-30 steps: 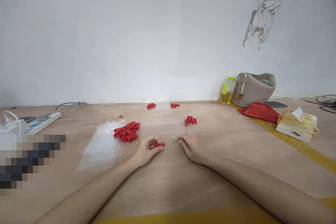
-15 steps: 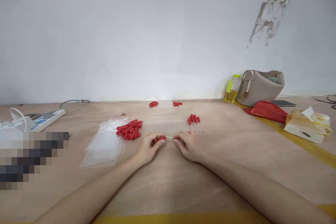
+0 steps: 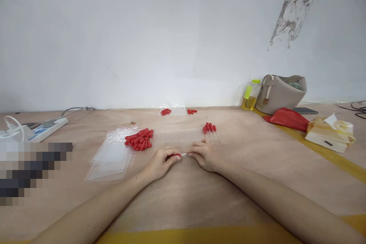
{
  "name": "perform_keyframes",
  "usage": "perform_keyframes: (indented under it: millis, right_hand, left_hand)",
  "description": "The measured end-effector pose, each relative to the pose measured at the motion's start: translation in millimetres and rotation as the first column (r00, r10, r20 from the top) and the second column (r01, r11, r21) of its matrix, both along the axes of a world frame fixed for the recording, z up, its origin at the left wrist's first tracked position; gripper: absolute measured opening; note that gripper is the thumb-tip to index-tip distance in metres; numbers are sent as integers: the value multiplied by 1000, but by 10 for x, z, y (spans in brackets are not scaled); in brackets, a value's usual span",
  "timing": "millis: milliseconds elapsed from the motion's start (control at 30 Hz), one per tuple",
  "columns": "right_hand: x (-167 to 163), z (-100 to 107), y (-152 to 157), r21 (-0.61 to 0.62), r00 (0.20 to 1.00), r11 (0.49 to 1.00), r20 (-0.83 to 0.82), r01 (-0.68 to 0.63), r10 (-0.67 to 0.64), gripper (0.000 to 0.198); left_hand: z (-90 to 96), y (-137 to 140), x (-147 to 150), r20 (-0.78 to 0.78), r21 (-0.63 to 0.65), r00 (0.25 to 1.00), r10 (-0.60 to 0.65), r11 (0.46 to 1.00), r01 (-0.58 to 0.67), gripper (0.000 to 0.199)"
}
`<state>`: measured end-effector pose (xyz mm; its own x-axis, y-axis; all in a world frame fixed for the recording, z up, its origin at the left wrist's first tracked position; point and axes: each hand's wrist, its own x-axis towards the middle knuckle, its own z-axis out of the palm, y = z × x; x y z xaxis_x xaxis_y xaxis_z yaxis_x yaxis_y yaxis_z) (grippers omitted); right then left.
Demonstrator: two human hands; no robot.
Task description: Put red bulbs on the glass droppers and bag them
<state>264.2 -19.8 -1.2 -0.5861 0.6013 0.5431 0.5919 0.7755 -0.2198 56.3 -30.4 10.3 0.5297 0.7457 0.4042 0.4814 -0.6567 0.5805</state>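
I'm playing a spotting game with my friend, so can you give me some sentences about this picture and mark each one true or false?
1. The left hand holds a red bulb. True.
2. The right hand holds nothing. False: it holds a thin clear tube.
3. The heap of red bulbs lies to the left of the row of clear tubes. True.
4. The bottle by the wall lies on its side. False: it stands upright.
5. The red packet is nearer the right hand than the left hand. True.
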Motion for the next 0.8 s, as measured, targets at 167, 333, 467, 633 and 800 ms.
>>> perform_keyframes:
  millis: [167,333,467,633,800]
  right_hand:
    - [-5,-3,-24,76,998,997,50,21,-25,20]
    - [-36,21,-111,53,997,998,74,21,-25,21]
    - [-68,14,-124,-2,997,1000,70,12,-12,21]
    - [-114,11,-109,-76,999,997,53,-1,5,20]
    - [-131,14,-112,-116,997,993,74,-24,33,21]
  left_hand:
    - [-24,-13,12,-54,62,998,16,998,-12,18]
    - [-66,-28,18,-110,156,993,39,988,-22,21]
    - [-63,-54,22,-122,175,992,24,985,-2,20]
    - [-51,-69,19,-124,193,992,4,981,20,18]
    - [-57,-56,15,-154,207,988,-6,978,38,19]
